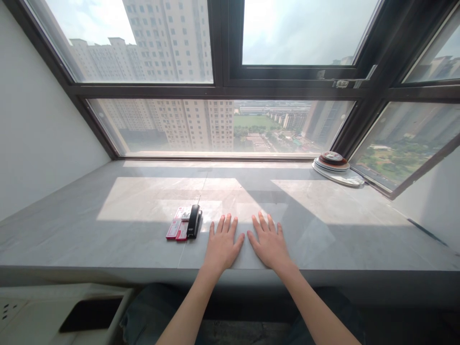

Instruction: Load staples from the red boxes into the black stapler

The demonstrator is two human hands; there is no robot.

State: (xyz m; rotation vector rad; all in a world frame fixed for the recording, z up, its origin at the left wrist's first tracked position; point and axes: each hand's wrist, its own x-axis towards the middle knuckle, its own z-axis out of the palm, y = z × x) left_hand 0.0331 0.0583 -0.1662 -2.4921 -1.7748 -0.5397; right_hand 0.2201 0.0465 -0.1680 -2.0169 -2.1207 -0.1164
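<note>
Here, the left hand [222, 247], near a black stapler [193, 222], and right hand [269, 245] lie spread

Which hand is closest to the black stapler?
The left hand, palm down with only a small gap between it and the black stapler. The right hand is farther away, beyond the left one.

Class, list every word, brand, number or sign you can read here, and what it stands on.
No text is readable.
Black stapler: pale mark, too small to read.
Red-and-white boxes: printed labels, too small to read.
Round stack: pattern or lettering on top, cannot tell.
</note>
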